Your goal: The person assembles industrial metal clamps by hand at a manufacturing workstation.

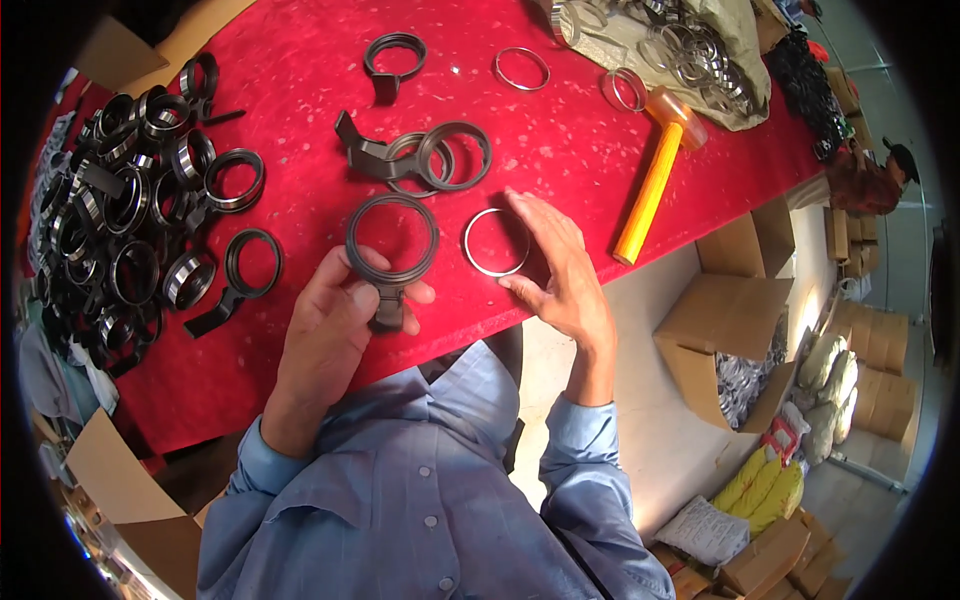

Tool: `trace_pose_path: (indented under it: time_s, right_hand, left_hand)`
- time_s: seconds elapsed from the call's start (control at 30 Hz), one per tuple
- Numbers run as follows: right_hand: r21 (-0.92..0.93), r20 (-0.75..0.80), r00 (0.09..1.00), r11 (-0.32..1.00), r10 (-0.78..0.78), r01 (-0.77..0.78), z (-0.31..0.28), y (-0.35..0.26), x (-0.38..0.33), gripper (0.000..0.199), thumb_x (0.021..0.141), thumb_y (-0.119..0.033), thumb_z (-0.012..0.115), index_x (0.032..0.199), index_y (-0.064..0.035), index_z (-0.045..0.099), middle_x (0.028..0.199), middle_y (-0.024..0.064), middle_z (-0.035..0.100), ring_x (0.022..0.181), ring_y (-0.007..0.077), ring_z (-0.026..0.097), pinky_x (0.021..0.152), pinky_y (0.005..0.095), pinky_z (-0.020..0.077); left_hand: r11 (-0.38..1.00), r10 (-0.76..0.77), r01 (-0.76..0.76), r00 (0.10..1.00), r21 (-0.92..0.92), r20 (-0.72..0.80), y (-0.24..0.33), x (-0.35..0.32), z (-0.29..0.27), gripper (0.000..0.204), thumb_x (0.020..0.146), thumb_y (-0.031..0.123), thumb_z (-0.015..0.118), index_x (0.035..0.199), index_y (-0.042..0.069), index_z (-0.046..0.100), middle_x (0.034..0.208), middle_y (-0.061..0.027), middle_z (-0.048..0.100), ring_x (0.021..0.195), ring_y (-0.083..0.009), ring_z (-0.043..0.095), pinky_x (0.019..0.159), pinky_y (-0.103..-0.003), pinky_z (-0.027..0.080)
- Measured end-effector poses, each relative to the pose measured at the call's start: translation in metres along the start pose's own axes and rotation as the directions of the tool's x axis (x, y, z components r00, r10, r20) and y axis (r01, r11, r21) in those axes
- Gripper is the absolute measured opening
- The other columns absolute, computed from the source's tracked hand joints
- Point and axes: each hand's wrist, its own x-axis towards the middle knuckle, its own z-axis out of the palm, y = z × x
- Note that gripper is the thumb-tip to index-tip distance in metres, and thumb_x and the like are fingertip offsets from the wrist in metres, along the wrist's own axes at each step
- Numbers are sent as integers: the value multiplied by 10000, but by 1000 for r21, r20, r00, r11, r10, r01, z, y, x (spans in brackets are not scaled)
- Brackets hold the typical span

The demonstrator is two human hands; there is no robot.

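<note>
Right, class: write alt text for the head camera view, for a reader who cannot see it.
A person's left hand holds a black ring with a handle-like tab over a red table, while the right hand cups a silver metal ring lying on it. A pile of black rings sits at left, a yellow mallet at right.

Black ring clamp and silver metal ring against a red table cover, alongside a mallet with yellow handle and translucent orange head, light blue shirt sleeves, and brown cardboard boxes.
</note>
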Motion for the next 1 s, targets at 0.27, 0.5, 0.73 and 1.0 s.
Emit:
trace_pose_path:
  time_s: [0.27,0.5,0.73,1.0]
  right_hand:
    - [-216,-292,873,916,-390,337,1,-19,-7,923,616,-68,871,1425,-31,429,1249,171,625,1155,375,598,1027,532,423]
    - [-297,-499,722,877,-479,377,5,-56,-9,703,663,-165,870,1229,-91,459,1081,92,666,914,329,662,953,549,406]
    - [-41,-482,845,969,-232,242,7,-61,-10,880,551,-250,884,1295,101,569,1189,216,548,1094,331,551,953,439,451]
    - [173,-410,900,956,-148,236,23,-75,-2,820,512,-191,882,1255,36,621,1134,155,530,1054,275,552,894,386,477]
  left_hand:
    - [1000,17,-17,1000,16,-21,-4,3,4,242,999,157,520,1209,40,496,1055,-188,676,858,-205,661,827,-341,533]
    - [986,-31,9,991,167,131,-7,2,11,237,960,26,477,1196,15,494,1045,-138,665,881,-142,635,851,-308,518]
    - [980,-50,2,970,198,238,-10,-2,16,224,992,70,479,1202,-3,497,1100,-102,628,908,-119,600,817,-298,501]
    - [958,-77,6,968,286,240,-4,-5,13,216,1003,84,460,1188,-6,528,1109,-80,605,980,-119,580,870,-292,479]
